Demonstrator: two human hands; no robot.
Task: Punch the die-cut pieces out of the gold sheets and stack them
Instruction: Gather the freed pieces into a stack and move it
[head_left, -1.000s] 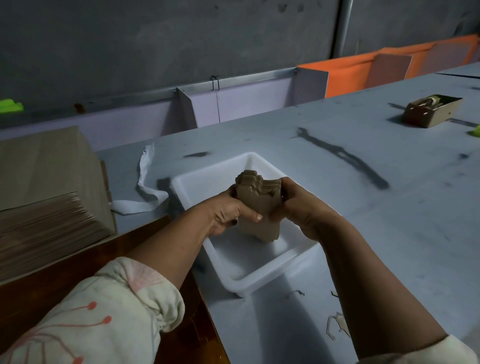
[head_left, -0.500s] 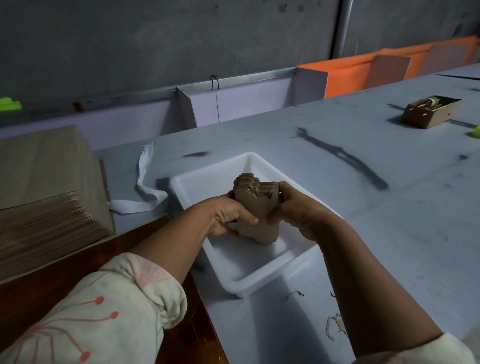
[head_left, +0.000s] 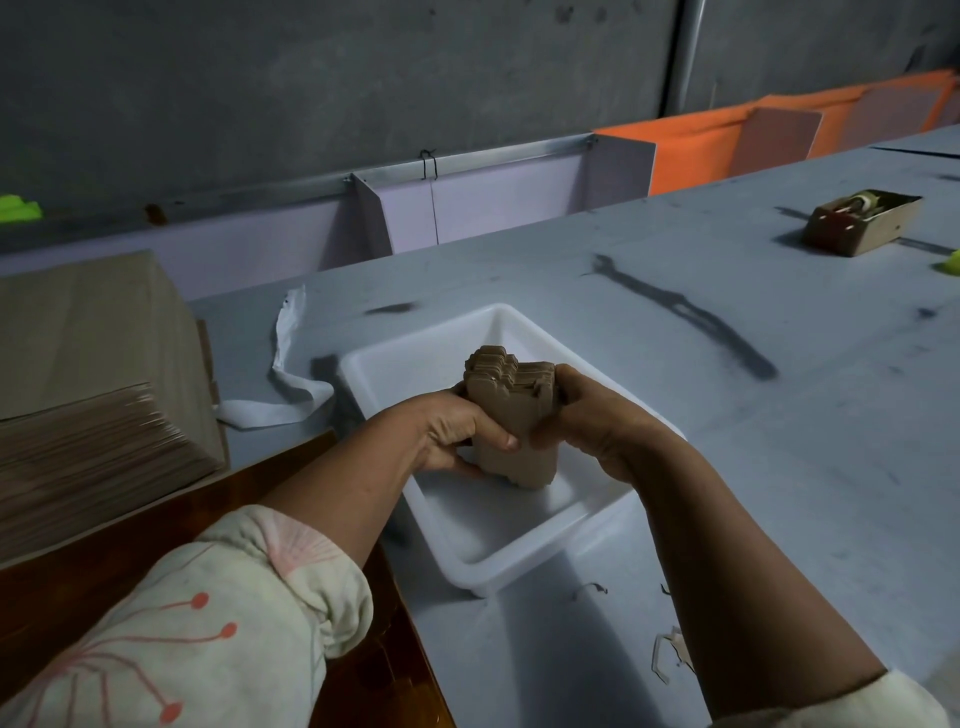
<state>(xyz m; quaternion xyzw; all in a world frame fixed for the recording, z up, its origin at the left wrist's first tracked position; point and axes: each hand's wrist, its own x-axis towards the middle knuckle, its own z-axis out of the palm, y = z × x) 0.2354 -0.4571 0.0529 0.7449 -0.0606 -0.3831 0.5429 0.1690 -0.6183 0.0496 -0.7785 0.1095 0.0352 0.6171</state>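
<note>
A thick stack of brown die-cut pieces (head_left: 511, 415) stands on edge inside a white plastic tray (head_left: 524, 561). My left hand (head_left: 452, 436) grips the stack's left side, thumb across its front face. My right hand (head_left: 592, 421) grips the right side with fingers curled round it. The upper edges of the pieces are fanned and uneven. A large pile of uncut sheets (head_left: 88, 384) lies at the left on the table.
A grey table (head_left: 779, 415) stretches to the right. A white strip (head_left: 291, 374) lies behind the tray. A small cardboard box (head_left: 862, 221) sits far right. Paper scraps (head_left: 670, 654) lie near my right forearm. A dark wooden surface (head_left: 156, 519) is at the lower left.
Both hands with the stack have shifted slightly down and left within the tray. The grip on the stack is unchanged.
</note>
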